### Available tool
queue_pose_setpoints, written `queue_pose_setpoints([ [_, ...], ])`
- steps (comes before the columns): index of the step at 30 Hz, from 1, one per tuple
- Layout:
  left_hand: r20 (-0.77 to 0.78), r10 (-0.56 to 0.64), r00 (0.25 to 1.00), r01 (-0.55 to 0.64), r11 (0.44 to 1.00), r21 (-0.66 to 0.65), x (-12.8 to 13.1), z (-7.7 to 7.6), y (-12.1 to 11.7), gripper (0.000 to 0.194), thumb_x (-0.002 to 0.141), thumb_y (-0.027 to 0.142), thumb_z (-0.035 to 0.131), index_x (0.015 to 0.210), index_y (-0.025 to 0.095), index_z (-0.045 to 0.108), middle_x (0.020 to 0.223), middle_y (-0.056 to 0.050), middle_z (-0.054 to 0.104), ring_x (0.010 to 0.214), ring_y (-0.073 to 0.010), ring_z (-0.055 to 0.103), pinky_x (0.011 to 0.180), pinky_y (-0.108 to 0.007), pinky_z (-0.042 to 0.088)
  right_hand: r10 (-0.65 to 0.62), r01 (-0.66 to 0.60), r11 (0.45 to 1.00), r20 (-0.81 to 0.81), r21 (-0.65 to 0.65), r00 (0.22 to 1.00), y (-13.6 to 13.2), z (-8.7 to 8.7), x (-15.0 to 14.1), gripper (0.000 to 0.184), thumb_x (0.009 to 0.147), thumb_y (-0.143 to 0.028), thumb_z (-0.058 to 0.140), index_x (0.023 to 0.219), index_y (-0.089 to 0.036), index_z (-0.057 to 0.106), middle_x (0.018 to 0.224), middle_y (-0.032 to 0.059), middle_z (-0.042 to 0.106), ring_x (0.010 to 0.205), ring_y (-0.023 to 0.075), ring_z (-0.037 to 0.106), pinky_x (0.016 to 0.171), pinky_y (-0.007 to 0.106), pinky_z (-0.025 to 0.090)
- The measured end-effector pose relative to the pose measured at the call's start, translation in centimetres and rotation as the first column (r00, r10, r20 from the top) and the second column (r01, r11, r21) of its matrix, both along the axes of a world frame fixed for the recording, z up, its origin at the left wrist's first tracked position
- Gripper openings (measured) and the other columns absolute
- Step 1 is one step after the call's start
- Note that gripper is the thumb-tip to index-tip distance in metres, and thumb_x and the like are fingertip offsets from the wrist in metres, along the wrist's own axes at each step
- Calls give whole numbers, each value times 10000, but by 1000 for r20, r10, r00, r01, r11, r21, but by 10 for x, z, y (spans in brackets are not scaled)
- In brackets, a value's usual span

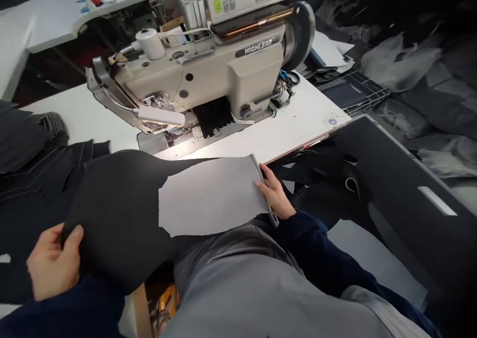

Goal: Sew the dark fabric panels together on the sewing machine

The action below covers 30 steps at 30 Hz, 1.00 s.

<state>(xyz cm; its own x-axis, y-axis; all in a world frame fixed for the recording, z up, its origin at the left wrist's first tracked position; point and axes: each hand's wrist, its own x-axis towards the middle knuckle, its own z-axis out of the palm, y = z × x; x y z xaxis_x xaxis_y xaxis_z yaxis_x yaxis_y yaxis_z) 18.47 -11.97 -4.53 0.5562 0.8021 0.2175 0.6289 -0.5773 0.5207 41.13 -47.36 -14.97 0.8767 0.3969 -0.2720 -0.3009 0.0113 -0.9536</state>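
Observation:
Between my hands stretches a black fabric panel, with a light grey fabric piece lying on its right part. My left hand pinches the panel's left edge between thumb and fingers. At the other end, my right hand grips the right edge, where the grey piece meets a dark strip; its thumb rests on top. Beyond the fabric stands a cream sewing machine with its needle area at the left end. The panel is held in front of the machine, over my lap.
Stacks of black cut pieces lie on the left. The white sewing table runs under the machine. A dark bin with fabric scraps is at the right, with plastic-wrapped material behind. Another white table stands at the back left.

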Motion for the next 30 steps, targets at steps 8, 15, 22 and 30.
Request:
queue_pose_setpoints([
  [8,-70,-809,584,780,536,323,86,16,-142,535,856,397,543,1332,209,388,1290,-130,501,1195,-274,480,989,-418,436,153,-73,948,-241,310,958,35,61,1,449,785,-393,604,1177,-176,582,952,67,652,749,168,613,648,296,529],
  [15,351,-684,639,725,688,22,144,16,-138,298,925,316,448,697,161,561,695,-21,558,656,-126,519,628,-243,422,320,-346,913,149,216,936,72,85,11,526,812,-568,571,1193,-209,522,919,65,658,818,213,651,751,398,546],
  [22,529,-490,693,716,556,-422,150,8,-104,425,876,389,471,554,164,309,552,43,272,536,-78,266,504,-242,221,307,-311,950,160,0,938,94,83,27,456,767,-619,597,838,-169,617,637,45,638,594,186,633,554,293,518],
  [30,516,-559,650,758,528,-383,137,3,-99,311,883,293,406,605,159,449,676,-6,491,626,-110,467,613,-237,398,289,-290,957,141,-17,947,92,70,19,401,749,-608,617,806,-211,628,633,36,634,567,211,601,573,348,504],
])
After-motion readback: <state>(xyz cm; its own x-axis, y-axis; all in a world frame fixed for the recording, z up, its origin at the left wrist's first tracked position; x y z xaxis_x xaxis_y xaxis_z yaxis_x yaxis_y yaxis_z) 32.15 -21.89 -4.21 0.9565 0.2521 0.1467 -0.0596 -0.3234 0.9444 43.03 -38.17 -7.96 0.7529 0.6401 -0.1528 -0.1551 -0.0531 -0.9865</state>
